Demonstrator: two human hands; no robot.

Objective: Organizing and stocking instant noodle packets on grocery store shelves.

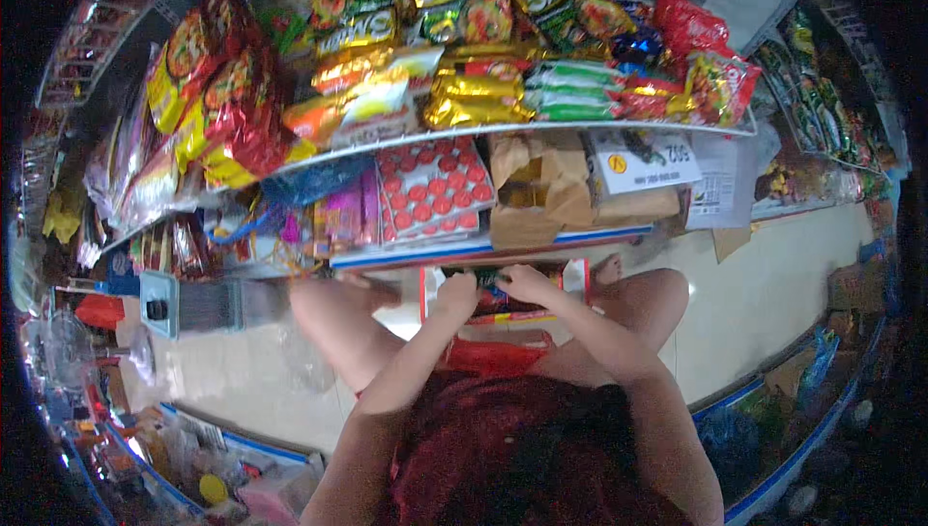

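Note:
An open cardboard box [576,281] with red edges and white inner flaps stands on the floor between my bent legs. Over it, my left hand [458,295] and my right hand [528,284] face each other. Both have their fingers curled on the ends of a small dark green packet [489,278]. Blue and red wrappers [496,301] show inside the box below the packet; my hands and forearms cover part of them. A red plastic bag or cloth [496,355] lies across my lap, close to the near side of the box.
A white wire shelf [406,140] holds noodle packets [464,15] above. Under it sit red-dotted trays [435,189], a torn brown paper package [540,181] and a blue-edged lower shelf [493,244]. A grey-blue plastic bin [161,303] stands left. Stocked low shelves [239,446] lie behind me.

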